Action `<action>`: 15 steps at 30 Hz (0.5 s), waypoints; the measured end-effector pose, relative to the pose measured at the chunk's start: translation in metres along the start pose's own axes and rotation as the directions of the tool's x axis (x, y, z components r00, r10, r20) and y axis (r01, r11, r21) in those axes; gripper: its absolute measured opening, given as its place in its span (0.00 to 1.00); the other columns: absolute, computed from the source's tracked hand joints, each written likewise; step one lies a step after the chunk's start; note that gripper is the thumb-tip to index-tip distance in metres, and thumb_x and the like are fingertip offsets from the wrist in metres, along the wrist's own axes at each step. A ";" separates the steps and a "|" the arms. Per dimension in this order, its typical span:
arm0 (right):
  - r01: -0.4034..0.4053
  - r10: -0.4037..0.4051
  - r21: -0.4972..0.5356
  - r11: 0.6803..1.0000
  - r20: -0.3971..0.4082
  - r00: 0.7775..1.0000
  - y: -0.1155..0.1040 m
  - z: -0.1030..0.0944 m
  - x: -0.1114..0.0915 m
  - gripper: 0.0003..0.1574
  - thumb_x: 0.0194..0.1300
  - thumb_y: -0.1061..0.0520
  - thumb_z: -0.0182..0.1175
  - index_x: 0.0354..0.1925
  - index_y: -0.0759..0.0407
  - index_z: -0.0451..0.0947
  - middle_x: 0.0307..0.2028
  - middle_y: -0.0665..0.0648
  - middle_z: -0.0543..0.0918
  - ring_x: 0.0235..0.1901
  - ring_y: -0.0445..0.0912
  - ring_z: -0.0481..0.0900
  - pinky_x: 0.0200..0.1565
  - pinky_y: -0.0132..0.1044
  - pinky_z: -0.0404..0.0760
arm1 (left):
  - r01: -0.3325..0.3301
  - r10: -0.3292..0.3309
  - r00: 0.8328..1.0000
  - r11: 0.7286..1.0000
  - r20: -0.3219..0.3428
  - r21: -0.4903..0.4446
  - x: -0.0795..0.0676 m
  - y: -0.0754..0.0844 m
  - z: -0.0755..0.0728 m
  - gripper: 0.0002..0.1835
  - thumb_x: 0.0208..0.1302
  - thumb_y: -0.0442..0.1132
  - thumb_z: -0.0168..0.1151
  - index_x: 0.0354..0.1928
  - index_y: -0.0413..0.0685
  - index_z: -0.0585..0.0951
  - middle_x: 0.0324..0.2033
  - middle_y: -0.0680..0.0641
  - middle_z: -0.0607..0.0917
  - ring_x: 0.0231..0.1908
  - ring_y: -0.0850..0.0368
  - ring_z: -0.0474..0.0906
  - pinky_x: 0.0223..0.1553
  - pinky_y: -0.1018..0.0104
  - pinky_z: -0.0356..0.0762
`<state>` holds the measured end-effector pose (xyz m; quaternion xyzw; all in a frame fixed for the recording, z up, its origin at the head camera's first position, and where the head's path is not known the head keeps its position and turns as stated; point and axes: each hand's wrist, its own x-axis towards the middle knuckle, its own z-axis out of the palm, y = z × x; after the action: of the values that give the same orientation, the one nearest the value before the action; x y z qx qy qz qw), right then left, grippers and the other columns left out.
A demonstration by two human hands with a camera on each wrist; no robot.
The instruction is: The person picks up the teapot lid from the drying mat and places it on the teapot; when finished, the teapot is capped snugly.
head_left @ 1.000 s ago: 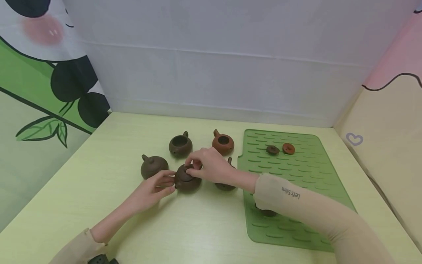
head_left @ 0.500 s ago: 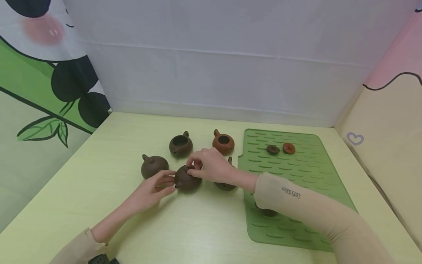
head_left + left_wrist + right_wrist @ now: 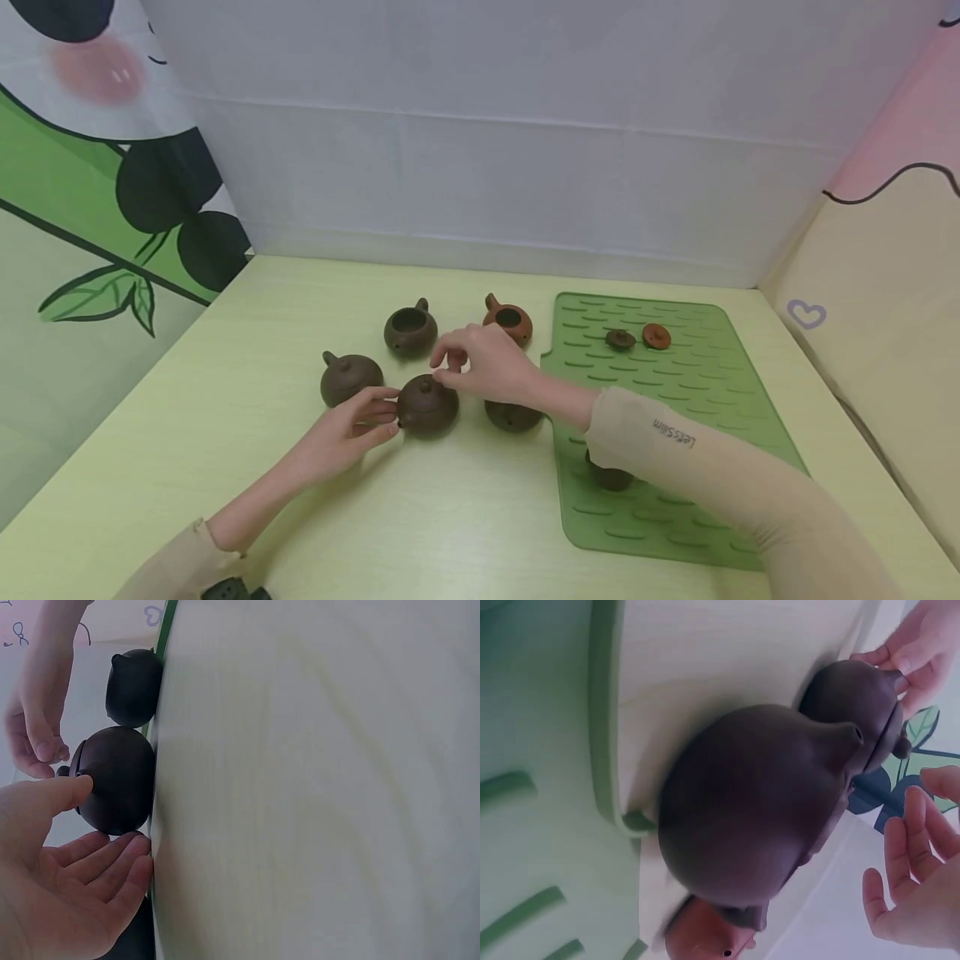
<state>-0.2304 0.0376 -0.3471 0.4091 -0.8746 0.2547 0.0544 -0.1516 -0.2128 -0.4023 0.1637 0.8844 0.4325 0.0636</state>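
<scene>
- While I watch remotely, my left hand (image 3: 356,429) loosely touches the central teapot (image 3: 429,412), probably steadying it (grip relaxed).
- Right hand (image 3: 483,362): grip empty, near the lid knob (image 3: 425,382).

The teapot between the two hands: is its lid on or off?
On. The lid sits on the teapot, knob up, and no opening shows.
</scene>
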 end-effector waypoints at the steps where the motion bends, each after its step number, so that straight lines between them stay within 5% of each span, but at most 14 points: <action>1: 0.003 -0.003 0.007 1.000 -0.008 1.000 0.001 -0.001 0.000 0.04 0.62 0.55 0.65 0.38 0.48 0.84 0.21 0.42 0.80 0.25 0.36 0.74 0.35 0.27 0.72 | -0.001 0.001 1.000 1.000 -0.002 0.001 0.000 0.000 0.000 0.27 0.69 0.46 0.62 0.66 0.44 0.70 0.59 0.37 0.81 0.58 0.42 0.80 0.58 0.50 0.80; 7: 0.006 -0.005 0.024 1.000 -0.041 0.999 0.006 -0.005 -0.004 0.07 0.62 0.53 0.66 0.40 0.49 0.84 0.25 0.43 0.83 0.29 0.36 0.78 0.38 0.29 0.73 | -0.001 0.001 1.000 1.000 -0.008 0.003 0.001 0.000 0.002 0.27 0.69 0.45 0.62 0.65 0.43 0.70 0.59 0.36 0.81 0.58 0.42 0.80 0.58 0.50 0.80; 15: -0.006 0.008 0.039 0.999 -0.060 0.998 0.006 -0.011 -0.012 0.18 0.61 0.48 0.68 0.50 0.48 0.83 0.46 0.46 0.86 0.49 0.40 0.80 0.53 0.37 0.78 | 0.013 -0.013 1.000 1.000 -0.004 -0.003 0.000 0.002 0.001 0.27 0.69 0.45 0.62 0.65 0.44 0.71 0.58 0.37 0.82 0.59 0.42 0.80 0.58 0.49 0.79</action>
<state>-0.2284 0.0546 -0.3442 0.3991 -0.8689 0.2838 0.0720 -0.1511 -0.2108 -0.4012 0.1568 0.8849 0.4338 0.0648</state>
